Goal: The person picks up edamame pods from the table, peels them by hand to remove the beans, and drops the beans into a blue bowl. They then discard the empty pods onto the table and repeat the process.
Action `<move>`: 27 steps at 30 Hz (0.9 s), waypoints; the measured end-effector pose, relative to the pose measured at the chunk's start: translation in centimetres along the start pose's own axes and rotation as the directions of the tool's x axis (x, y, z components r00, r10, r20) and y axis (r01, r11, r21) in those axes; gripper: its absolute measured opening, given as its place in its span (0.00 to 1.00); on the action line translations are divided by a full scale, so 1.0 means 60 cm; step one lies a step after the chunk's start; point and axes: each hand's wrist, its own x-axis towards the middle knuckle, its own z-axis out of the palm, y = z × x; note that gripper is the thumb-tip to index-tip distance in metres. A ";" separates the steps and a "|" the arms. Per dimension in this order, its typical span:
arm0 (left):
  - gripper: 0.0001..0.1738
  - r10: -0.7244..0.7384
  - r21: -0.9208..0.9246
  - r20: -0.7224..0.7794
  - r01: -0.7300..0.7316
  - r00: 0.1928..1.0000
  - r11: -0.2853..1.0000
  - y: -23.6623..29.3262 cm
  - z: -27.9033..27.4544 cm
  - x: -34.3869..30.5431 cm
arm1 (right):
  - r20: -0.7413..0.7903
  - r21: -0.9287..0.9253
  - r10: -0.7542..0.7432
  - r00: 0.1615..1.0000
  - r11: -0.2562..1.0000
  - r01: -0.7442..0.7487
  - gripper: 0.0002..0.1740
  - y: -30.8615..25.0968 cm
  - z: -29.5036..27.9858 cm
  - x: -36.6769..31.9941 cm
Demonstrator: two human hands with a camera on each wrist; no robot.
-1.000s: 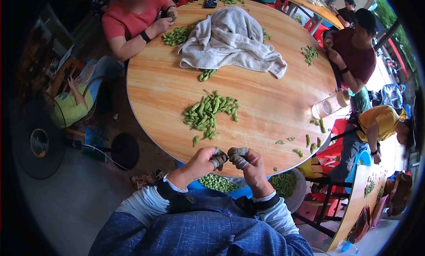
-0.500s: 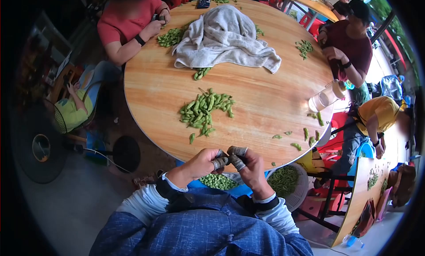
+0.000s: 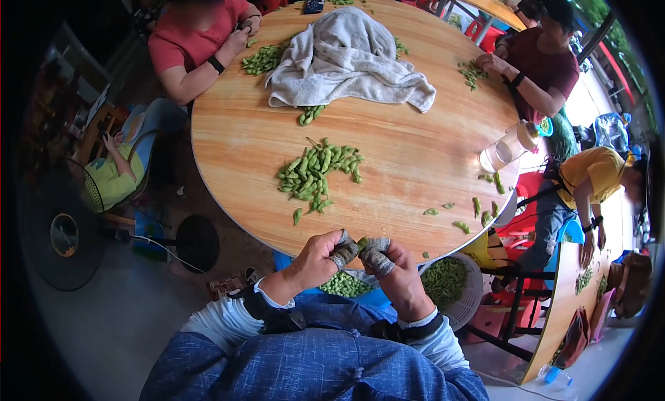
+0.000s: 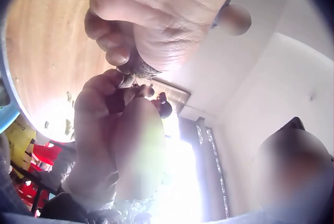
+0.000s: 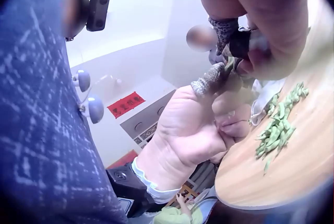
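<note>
In the head view the left hand (image 3: pixel 313 264) and right hand (image 3: pixel 404 280) meet at the near table edge, grey wraps on some fingers. Both pinch a small green pod (image 3: pixel 362 242) between their fingertips. The left wrist view shows the left hand (image 4: pixel 156 18) above the right hand (image 4: pixel 96 130); their fingers hide the pod. In the right wrist view, the wrapped thumb of the left hand (image 5: pixel 182 130) meets the fingers of the right hand (image 5: pixel 261 23). A heap of green pods (image 3: pixel 312 171) lies on the round table (image 3: pixel 242 144) beyond the hands.
A grey cloth (image 3: pixel 346 61) covers something mid-table. A bottle (image 3: pixel 509 149) and loose pods stand or lie at the right. Below the edge are a blue container (image 3: pixel 377 298) with green beans and a white basket (image 3: pixel 471 290). Several people sit around.
The fingertips have drawn slightly apart, and a green pod now shows between them. The person at the right has reached to the pods there. The person in yellow has lowered an arm to the side table.
</note>
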 end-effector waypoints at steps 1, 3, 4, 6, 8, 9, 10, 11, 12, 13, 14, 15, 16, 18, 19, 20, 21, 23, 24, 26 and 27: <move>0.03 0.015 0.005 0.005 -0.015 1.000 1.000 0.003 0.001 -0.001 | -0.003 0.006 -0.006 1.000 1.000 0.006 0.08 0.001 0.001 0.000; 0.03 0.044 0.014 0.015 -0.045 0.999 0.999 0.012 0.003 -0.002 | -0.011 0.018 -0.019 1.000 1.000 0.019 0.08 0.002 0.002 -0.001; 0.03 0.041 0.013 0.020 -0.041 0.999 0.999 0.012 0.004 -0.002 | -0.007 0.020 -0.025 1.000 0.999 0.025 0.08 0.001 0.002 -0.002; 0.03 0.035 0.012 0.028 -0.035 0.999 0.999 0.011 0.004 -0.002 | 0.001 0.022 -0.037 0.999 0.999 0.037 0.08 0.000 0.001 -0.003; 0.03 0.012 0.006 0.028 -0.012 1.000 1.000 0.011 0.008 -0.005 | -0.040 -0.007 -0.013 0.999 1.000 0.013 0.10 0.005 0.000 -0.006; 0.03 0.010 0.010 0.024 -0.010 1.000 1.000 0.012 0.008 -0.004 | -0.053 -0.023 -0.011 0.999 1.000 0.010 0.11 0.006 0.001 -0.004; 0.03 0.022 0.027 0.028 -0.023 0.999 0.999 0.012 0.007 -0.004 | -0.075 -0.049 -0.031 0.997 0.998 0.027 0.11 0.005 0.004 -0.002; 0.03 0.024 0.027 0.026 -0.025 0.999 0.999 0.008 0.008 -0.004 | -0.096 -0.077 -0.052 0.994 0.996 0.044 0.10 0.005 0.007 -0.003; 0.04 0.026 0.026 0.023 -0.026 0.999 0.999 0.006 0.009 -0.005 | -0.117 -0.104 -0.071 0.991 0.993 0.059 0.10 0.005 0.010 -0.003; 0.04 0.032 0.046 0.007 -0.032 0.999 0.998 0.009 0.010 -0.005 | -0.109 -0.087 -0.097 0.989 0.992 0.088 0.09 0.007 0.011 -0.003; 0.03 0.027 0.047 0.001 -0.027 1.000 0.999 0.011 0.010 -0.004 | -0.110 -0.112 -0.116 0.987 0.988 0.103 0.09 0.006 0.013 -0.002; 0.03 0.020 0.046 -0.004 -0.020 1.000 0.999 0.011 0.010 -0.005 | -0.113 -0.136 -0.133 0.985 0.984 0.117 0.09 0.006 0.014 -0.001; 0.03 0.012 0.044 -0.007 -0.011 1.000 0.999 0.012 0.012 -0.005 | -0.118 -0.160 -0.149 0.982 0.979 0.129 0.08 0.007 0.016 -0.002; 0.03 0.023 0.017 -0.017 -0.023 1.000 1.000 0.004 0.015 -0.003 | -0.130 -0.184 -0.171 0.977 0.972 0.146 0.07 0.012 0.015 0.002; 0.03 0.035 0.011 -0.020 -0.035 0.999 0.999 0.001 0.016 -0.003 | -0.135 -0.194 -0.176 0.975 0.970 0.148 0.07 0.015 0.015 0.003; 0.03 0.044 0.003 -0.023 -0.044 0.999 0.999 -0.001 0.018 -0.003 | -0.143 -0.205 -0.177 0.974 0.968 0.146 0.07 0.017 0.013 0.004; 0.03 0.069 0.027 -0.023 -0.069 0.997 0.997 -0.004 0.017 -0.001 | -0.133 -0.211 -0.171 0.976 0.967 0.140 0.07 0.017 0.011 0.007; 0.05 0.102 0.066 -0.010 -0.101 0.995 0.993 -0.008 0.016 0.000 | -0.130 -0.217 -0.145 0.981 0.969 0.115 0.07 0.017 0.006 0.008; 0.07 0.108 0.227 -0.001 -0.105 0.994 0.968 -0.005 0.017 -0.003 | -0.128 -0.217 -0.132 0.983 0.971 0.102 0.07 0.017 0.004 0.004; 0.10 0.127 0.533 0.027 -0.122 0.991 0.837 0.013 0.012 -0.008 | -0.115 -0.216 -0.114 0.987 0.973 0.087 0.07 0.015 0.002 0.004; 0.13 0.172 0.610 0.039 -0.160 0.984 0.776 0.018 0.011 -0.011 | -0.124 -0.225 -0.096 0.988 0.972 0.067 0.07 0.015 0.003 0.002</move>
